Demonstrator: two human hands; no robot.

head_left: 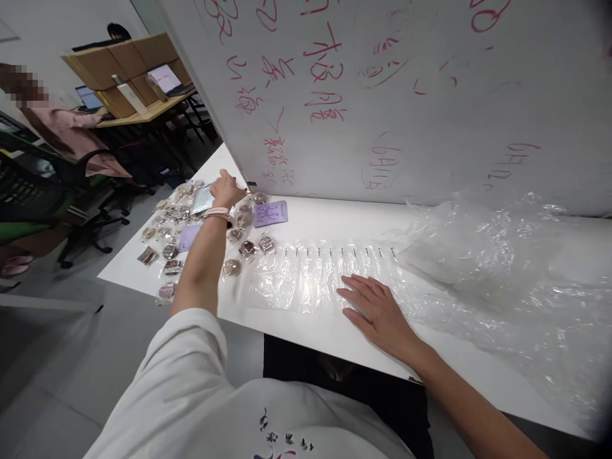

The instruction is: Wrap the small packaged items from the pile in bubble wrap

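My left hand (227, 190) reaches over the far part of a pile of small clear-wrapped pieces (232, 267). Its fingers are apart and partly bent, with the tips partly hidden. Beside it lies a silver packet (203, 200), and a purple packet (270, 214) is to its right. Another purple packet (189, 237) is partly covered by my left forearm. My right hand (375, 309) rests with fingers spread on a row of overlapping clear plastic bags (306, 274), which show short dark marks along their far edge.
A large heap of crumpled clear plastic (482, 255) covers the table's right side. A whiteboard (344, 153) with red writing stands along the back edge. At the far left, a person in pink (71, 131) sits at a desk with laptops. An office chair (90, 210) stands nearby.
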